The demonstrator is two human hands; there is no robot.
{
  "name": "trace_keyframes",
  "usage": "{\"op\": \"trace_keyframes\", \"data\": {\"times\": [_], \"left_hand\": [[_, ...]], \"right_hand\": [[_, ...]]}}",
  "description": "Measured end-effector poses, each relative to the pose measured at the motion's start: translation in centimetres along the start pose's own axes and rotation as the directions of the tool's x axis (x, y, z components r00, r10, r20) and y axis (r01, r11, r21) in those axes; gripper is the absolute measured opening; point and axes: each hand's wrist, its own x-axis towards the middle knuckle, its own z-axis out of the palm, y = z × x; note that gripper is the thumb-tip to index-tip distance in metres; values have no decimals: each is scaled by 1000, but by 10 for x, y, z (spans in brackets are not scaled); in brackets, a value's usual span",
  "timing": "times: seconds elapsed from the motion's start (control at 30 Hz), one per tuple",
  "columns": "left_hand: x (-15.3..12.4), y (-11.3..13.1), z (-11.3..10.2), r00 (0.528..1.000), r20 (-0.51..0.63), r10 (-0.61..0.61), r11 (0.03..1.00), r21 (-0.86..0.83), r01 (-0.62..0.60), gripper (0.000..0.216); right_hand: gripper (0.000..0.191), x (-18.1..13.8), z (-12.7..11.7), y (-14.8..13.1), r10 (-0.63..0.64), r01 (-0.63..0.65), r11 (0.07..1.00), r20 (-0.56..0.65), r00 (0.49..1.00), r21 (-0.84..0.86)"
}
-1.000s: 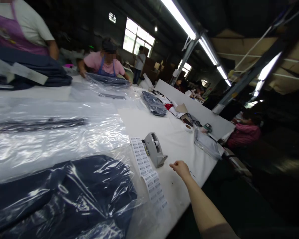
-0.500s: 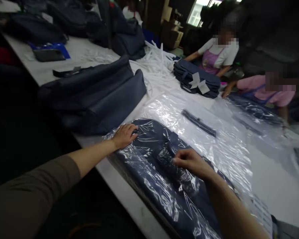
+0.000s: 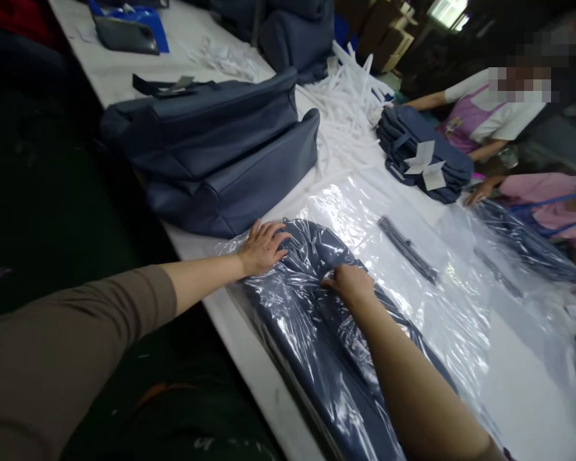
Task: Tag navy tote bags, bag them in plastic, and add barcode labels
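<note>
A navy bag inside a clear plastic bag lies on the white table in front of me. My left hand rests on its far left corner with fingers spread and pressing down. My right hand sits on the middle of the package, fingers curled and pinching the plastic film. A stack of two unbagged navy bags lies just beyond my left hand.
Flat clear plastic bags with dark zipper strips cover the table to the right. White strips are piled further back beside a stack of folded navy bags with paper tags. Two other people work on the far side.
The view has swung left from the tape dispenser and label strip to the bagged navy bag. Both my hands came onto it, and my right hand has moved up toward the left one.
</note>
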Motion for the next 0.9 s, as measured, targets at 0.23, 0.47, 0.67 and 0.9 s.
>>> {"op": "trace_keyframes", "data": {"times": [0.23, 0.47, 0.67, 0.9], "left_hand": [[8, -6, 3, 998, 33, -50, 998, -32, 51, 48], [6, -5, 4, 984, 163, -75, 986, 158, 50, 56], [-31, 10, -2, 985, 98, -140, 964, 243, 113, 54], [-70, 53, 0, 882, 20, -470, 833, -318, 452, 60]], "right_hand": [[88, -206, 204, -3, -232, -410, -74, 384, 894, 909], [59, -199, 241, -29, 569, 240, -776, 485, 664, 583], [46, -167, 205, 8, 780, 474, -626, 495, 384, 619], [44, -153, 152, 70, 947, 562, -299, 168, 273, 771]]}}
